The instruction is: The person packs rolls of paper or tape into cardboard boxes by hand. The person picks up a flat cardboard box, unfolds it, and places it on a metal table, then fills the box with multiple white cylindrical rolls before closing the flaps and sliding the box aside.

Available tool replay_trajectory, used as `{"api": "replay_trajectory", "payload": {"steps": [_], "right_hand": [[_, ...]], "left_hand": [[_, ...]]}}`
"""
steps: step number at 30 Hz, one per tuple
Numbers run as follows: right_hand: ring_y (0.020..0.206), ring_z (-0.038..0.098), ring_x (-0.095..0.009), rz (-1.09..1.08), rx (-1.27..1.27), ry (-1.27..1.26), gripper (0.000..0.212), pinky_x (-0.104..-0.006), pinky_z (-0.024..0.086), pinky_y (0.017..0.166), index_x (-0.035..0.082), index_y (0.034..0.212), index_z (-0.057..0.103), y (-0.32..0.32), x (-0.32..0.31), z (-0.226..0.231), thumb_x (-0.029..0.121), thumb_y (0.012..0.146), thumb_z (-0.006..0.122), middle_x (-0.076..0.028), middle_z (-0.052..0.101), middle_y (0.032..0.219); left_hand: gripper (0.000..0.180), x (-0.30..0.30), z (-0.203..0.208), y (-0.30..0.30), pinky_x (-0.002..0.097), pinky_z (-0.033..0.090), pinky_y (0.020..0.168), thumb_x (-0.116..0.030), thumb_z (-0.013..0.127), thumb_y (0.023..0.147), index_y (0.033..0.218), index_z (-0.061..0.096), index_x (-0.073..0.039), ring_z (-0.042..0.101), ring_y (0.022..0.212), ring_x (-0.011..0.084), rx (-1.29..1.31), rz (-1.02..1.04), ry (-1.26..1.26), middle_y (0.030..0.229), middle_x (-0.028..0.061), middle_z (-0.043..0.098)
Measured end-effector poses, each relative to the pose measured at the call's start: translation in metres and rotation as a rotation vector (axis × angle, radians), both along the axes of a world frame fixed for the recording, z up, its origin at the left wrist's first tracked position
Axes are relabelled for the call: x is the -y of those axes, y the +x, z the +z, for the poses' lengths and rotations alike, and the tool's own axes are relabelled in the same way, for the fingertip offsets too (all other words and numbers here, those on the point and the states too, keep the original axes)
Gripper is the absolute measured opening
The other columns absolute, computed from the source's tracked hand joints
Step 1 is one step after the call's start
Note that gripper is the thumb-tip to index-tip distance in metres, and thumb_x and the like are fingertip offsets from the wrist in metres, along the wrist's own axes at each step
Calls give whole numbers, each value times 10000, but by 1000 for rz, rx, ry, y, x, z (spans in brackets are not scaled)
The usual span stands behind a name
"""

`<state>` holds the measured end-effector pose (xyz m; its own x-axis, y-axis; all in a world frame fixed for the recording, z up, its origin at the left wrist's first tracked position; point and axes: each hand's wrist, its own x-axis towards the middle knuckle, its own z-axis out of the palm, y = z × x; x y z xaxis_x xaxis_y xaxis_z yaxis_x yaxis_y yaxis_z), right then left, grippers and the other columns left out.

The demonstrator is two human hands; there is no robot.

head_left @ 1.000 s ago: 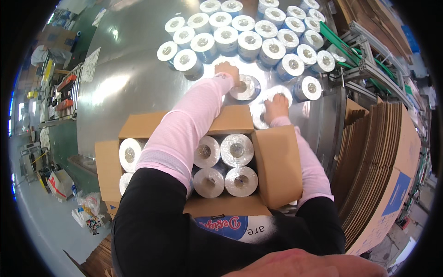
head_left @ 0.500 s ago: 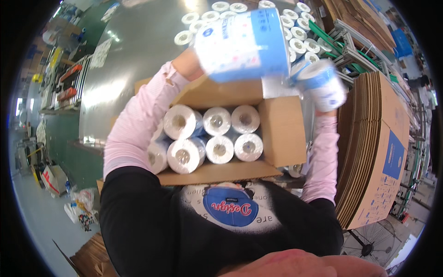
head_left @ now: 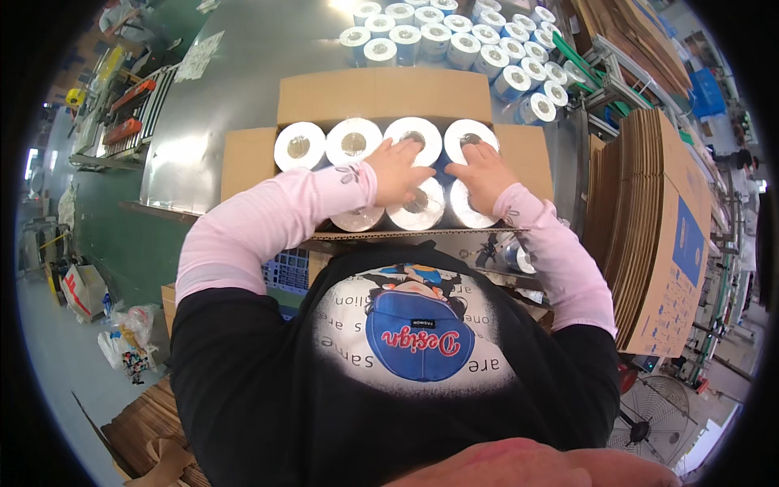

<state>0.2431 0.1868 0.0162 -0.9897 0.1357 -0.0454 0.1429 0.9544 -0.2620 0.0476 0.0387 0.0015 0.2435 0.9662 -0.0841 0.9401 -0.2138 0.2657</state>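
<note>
An open cardboard carton (head_left: 381,89) stands in front of me, packed with upright white paper rolls in clear wrap with hollow cores. My left hand (head_left: 396,172) lies over the rolls right of the middle, its fingers spread on the rim of a back-row roll (head_left: 418,132). On the back right roll (head_left: 471,131) rest the fingertips of my right hand (head_left: 484,172), close to its core; the thumb points left. Under my hands, the front-row rolls (head_left: 418,213) are partly covered. My left forearm hides the front left part of the carton.
Beyond the carton, many blue-and-white rolls (head_left: 462,49) stand on the metal table (head_left: 243,89). A stack of flattened cartons (head_left: 649,227) rises at the right, near a green-edged conveyor frame (head_left: 584,69). A floor fan (head_left: 649,414) is at lower right, a blue crate (head_left: 288,272) below the carton.
The large blue-and-white pack in my left hand and the roll in my right hand are no longer held up. Both hands have come down onto the rolls, and the back right of the carton is filled.
</note>
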Motion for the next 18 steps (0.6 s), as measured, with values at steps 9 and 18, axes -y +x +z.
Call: {"api": "replay_trajectory", "payload": {"steps": [9, 18], "right_hand": [[966, 609, -318, -130, -222, -268, 231, -384, 493, 853, 79, 1024, 664, 27, -2, 26, 119, 803, 612, -137, 619, 1090], [777, 643, -312, -80, 392, -110, 220, -406, 497, 708, 67, 838, 672, -29, 25, 48, 282, 808, 641, -124, 668, 775]], "left_hand": [[360, 58, 60, -20, 417, 441, 937, -214, 667, 805, 1137, 638, -79, 559, 1054, 345, 316, -92, -146, 1090, 161, 609], [205, 79, 63, -18, 411, 489, 803, -207, 622, 832, 944, 688, -49, 622, 882, 340, 343, -75, -30, 876, 155, 657]]}}
